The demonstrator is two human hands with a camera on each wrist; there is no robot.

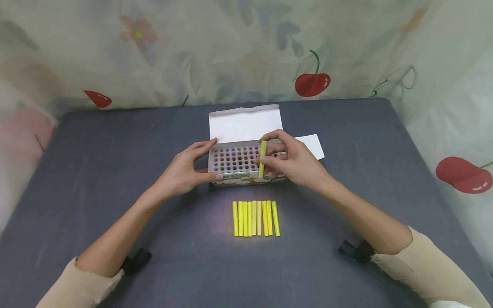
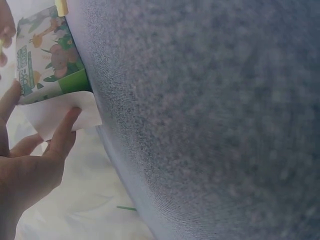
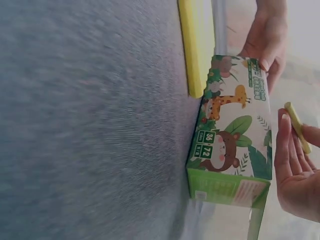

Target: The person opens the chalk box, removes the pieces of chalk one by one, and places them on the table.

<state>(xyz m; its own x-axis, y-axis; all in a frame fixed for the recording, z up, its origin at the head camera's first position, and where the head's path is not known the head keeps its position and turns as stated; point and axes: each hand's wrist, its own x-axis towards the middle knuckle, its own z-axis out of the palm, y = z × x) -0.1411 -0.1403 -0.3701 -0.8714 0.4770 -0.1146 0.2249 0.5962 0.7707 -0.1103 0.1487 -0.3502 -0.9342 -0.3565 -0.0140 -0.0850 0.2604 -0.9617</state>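
Between the thumb and fingers of my right hand (image 1: 300,164) a yellow chalk stick (image 1: 262,159) is pinched nearly upright, over the front part of an open chalk box (image 1: 250,179). Rows of round holes fill the box's top, and its white lid (image 1: 246,125) is folded back. My left hand (image 1: 181,173) grips the box's left end, thumb at the front edge and forefinger at the back corner. In the left wrist view, its fingers rest against a white end flap (image 2: 89,111). Animal pictures cover the box front (image 3: 235,120) in the right wrist view.
Several yellow chalk sticks (image 1: 249,219) lie side by side on the dark table cloth (image 1: 173,265) in front of the box. A white side flap (image 1: 313,146) sticks out at the box's right. Behind the table hangs a patterned curtain (image 1: 239,55).
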